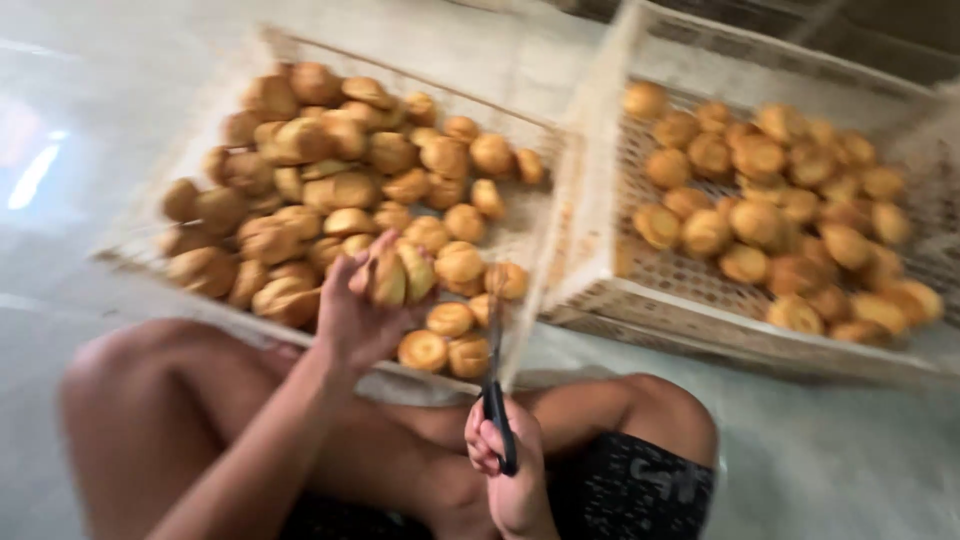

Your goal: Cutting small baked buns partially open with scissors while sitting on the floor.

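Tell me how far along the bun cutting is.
Hard to say what is done: the picture is blurred. The left hand holds a bun that looks split, and the right hand grips a knife. Both the left crate and right crate hold many buns.

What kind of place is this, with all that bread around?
Probably a small bakery's work floor: two plastic crates heaped with buns, and a person seated on the floor, left hand holding buns, right hand a knife.

Golden bun (400, 275) held above crate (blurred), knife (497, 385) upright.
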